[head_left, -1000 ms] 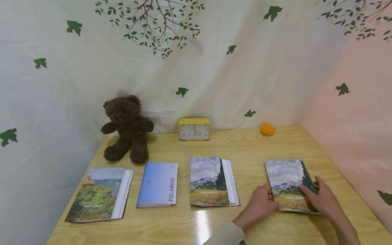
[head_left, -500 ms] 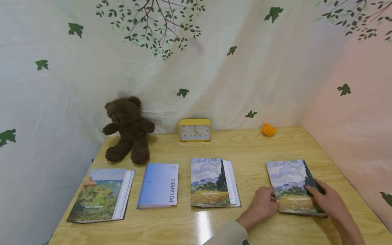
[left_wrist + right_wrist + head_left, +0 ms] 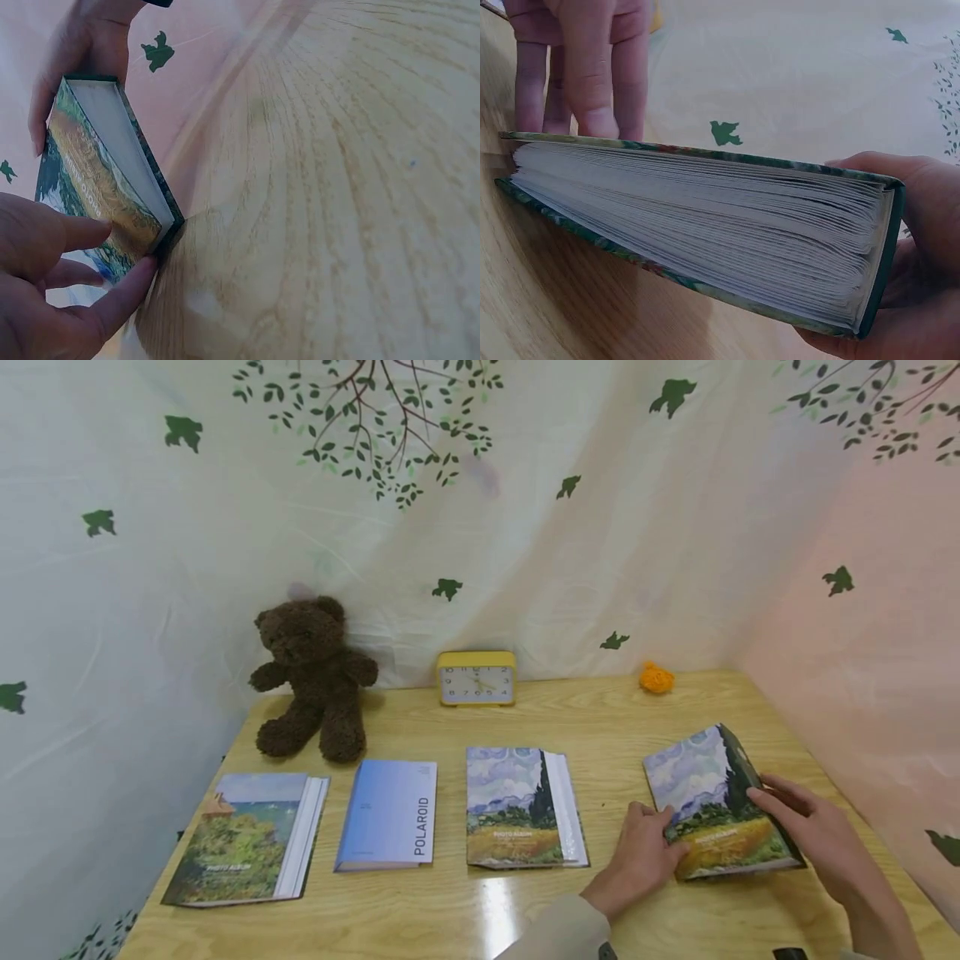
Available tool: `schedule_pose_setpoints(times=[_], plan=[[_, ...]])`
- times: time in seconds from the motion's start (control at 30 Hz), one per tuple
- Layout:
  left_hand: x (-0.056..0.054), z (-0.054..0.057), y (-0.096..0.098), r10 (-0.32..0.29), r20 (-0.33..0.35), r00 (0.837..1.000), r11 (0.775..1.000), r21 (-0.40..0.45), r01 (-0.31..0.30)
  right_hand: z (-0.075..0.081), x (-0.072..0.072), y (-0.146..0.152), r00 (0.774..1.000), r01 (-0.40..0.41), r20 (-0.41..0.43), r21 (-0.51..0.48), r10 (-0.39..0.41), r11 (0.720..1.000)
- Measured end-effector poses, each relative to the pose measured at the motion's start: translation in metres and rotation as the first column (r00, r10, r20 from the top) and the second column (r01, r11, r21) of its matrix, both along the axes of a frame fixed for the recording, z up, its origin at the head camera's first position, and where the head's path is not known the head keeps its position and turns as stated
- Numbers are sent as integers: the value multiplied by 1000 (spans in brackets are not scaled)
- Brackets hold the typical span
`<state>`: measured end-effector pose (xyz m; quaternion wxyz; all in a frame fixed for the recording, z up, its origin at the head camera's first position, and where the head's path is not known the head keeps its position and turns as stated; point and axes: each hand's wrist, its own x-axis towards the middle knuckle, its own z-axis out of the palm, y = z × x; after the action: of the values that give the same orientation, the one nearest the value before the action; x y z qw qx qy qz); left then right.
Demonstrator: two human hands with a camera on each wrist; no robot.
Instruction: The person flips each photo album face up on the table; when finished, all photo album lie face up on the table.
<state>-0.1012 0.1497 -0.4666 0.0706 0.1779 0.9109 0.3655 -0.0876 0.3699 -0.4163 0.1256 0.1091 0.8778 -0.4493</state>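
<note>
A thick photo album (image 3: 701,802) with a painted landscape cover stands tilted at the right of the table, its spine side raised. My right hand (image 3: 821,835) grips the spine side, thumb on the front cover and other fingers around behind. In the right wrist view, that hand's thumb and fingers (image 3: 937,217) span the dark green spine, and the page block (image 3: 705,217) fans toward the other edge. My left hand (image 3: 637,860) touches the lower left edge of the cover with fairly straight fingers. The album's low corner is right at the tabletop in the left wrist view.
Leftward lie a matching album (image 3: 513,810), a blue Polaroid album (image 3: 386,814) and a seaside-cover album (image 3: 243,835). Behind them are a brown teddy bear (image 3: 311,681), a yellow clock (image 3: 477,678) and a small orange object (image 3: 656,678). White patterned cloth (image 3: 525,552) hangs behind the table.
The album lay nearly flat; now its right side is lifted and it is turned slightly counterclockwise. My right hand has risen with it, and my left fingers have moved onto its left edge.
</note>
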Motion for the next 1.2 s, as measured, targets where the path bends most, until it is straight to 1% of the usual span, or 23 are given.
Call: schedule_pose_setpoints(times=[0.03, 0.13, 0.2, 0.27, 0.4, 0.5, 0.63, 0.73, 0.8, 0.87, 0.9, 0.93, 1.0, 1.03, 1.07, 1.13, 1.2], plan=[[1, 1, 1, 5, 23, 1000, 1000, -3, -5, 1, 0, -1, 1000, -1, 12, 6, 1, 1000], [2, 3, 3, 10, 53, 999, 1000, -26, -8, 4, 0, -2, 999, 0, 47, 11, -1, 1000], [2, 5, 3, 8, 59, 998, 999, -36, -6, 5, 0, -1, 998, 6, 59, 6, -6, 1000], [2, 4, 3, 4, 49, 999, 999, -45, -2, 3, 0, -1, 999, 7, 49, 0, -7, 1000], [2, 3, 0, -27, 20, 999, 999, -42, 28, -2, 2, -3, 999, 15, -36, 8, -14, 1000], [2, 1, -1, -57, 13, 998, 998, -24, 57, -5, 5, -6, 993, 27, -112, 3, -26, 1000], [-1, -2, -3, -104, -18, 994, 995, 2, 104, -6, 8, -10, 982, 39, -184, -73, -52, 997], [-5, -5, -5, -147, -36, 988, 987, 63, 150, -6, 10, -14, 970, 45, -227, -194, -89, 980], [-8, -5, -6, -166, -21, 986, 978, 127, 168, -6, 10, -16, 958, 32, -263, -303, -116, 952], [-10, -4, -7, -171, -15, 985, 965, 199, 170, -6, 9, -19, 943, -3, -301, -424, -138, 906], [-11, -2, -8, -168, -5, 986, 957, 238, 164, -6, 9, -20, 937, -24, -318, -468, -143, 883], [-12, 0, -8, -164, 4, 986, 949, 274, 156, -6, 9, -23, 932, -45, -334, -497, -143, 867], [-13, 6, -10, -149, 19, 989, 927, 352, 133, -6, 8, -27, 926, -84, -356, -526, -129, 846], [-13, 9, -11, -137, 29, 990, 915, 386, 116, -6, 8, -30, 925, -98, -361, -532, -120, 841], [-14, 13, -12, -126, 40, 991, 905, 414, 99, -7, 7, -32, 926, -110, -361, -529, -106, 842], [-14, 19, -15, -114, 74, 991, 880, 471, 66, -7, 6, -36, 931, -123, -356, -505, -76, 854], [-15, 24, -18, -101, 95, 990, 864, 502, 40, -7, 5, -40, 940, -129, -339, -477, -47, 869]])
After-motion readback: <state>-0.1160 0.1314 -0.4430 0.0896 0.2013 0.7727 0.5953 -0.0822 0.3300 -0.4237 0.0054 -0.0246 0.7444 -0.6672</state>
